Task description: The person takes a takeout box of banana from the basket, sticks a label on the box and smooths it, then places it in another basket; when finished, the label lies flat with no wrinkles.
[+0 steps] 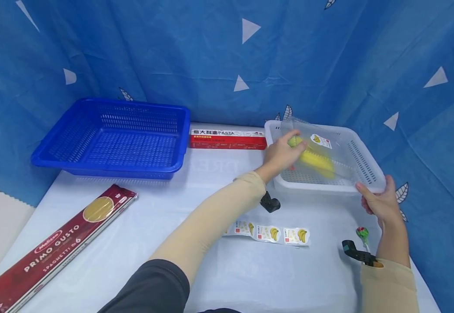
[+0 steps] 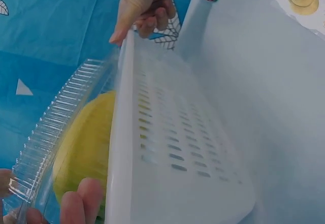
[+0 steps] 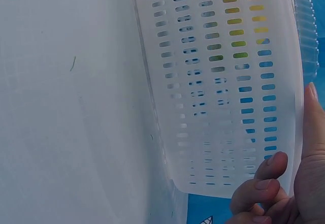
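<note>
My left hand [image 1: 283, 152] grips the near-left end of a clear plastic box [image 1: 342, 158] that bears a banana sticker [image 1: 321, 141]. A yellow fruit with a green end, banana-like [image 1: 317, 161], shows through the plastic. The box sits tilted over the white perforated basket [image 1: 313, 187], within its rim. My right hand [image 1: 381, 202] holds the basket's near-right corner, thumb on the rim and fingers underneath. In the left wrist view the ribbed box edge [image 2: 56, 117] stands beside the basket wall [image 2: 177, 183]. The right wrist view shows the basket's slotted side [image 3: 223, 132] with yellow behind it.
A blue basket [image 1: 109, 167] stands at the back left, with a red pasta box [image 1: 228, 142] to its right. A spaghetti pack [image 1: 60, 248] lies front left. A strip of banana stickers [image 1: 268, 233] and a lollipop [image 1: 362, 233] lie nearer me.
</note>
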The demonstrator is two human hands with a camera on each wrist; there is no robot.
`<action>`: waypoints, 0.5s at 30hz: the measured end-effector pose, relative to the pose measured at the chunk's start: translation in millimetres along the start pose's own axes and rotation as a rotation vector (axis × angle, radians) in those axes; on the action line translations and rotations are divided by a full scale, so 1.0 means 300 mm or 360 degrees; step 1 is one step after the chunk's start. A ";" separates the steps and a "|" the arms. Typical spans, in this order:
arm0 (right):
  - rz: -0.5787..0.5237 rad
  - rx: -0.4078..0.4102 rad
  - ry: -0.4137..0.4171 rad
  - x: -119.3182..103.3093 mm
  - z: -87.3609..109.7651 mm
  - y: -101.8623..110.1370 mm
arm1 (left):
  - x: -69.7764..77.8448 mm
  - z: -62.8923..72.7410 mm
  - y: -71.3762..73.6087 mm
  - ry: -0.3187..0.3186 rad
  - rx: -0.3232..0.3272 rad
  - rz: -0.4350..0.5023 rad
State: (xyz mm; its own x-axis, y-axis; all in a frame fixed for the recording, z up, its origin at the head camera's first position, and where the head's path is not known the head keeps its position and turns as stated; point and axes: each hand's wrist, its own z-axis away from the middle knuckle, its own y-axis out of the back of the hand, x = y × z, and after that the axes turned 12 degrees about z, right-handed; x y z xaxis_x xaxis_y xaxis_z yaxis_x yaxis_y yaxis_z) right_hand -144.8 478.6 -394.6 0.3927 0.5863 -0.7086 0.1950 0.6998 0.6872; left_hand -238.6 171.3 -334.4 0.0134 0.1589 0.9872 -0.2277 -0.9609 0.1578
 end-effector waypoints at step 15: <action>-0.0016 -0.0010 0.0009 0.003 0.003 -0.001 | -0.022 -0.002 -0.058 0.0022 -0.0030 -0.0002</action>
State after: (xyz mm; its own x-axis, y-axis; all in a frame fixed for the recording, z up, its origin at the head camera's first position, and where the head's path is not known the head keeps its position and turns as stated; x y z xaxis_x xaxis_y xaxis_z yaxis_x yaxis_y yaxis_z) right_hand -143.8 478.7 -395.3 0.3857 0.5813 -0.7164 0.1935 0.7083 0.6789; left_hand -235.2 187.1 -343.6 0.0005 0.1633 0.9866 -0.2459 -0.9563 0.1584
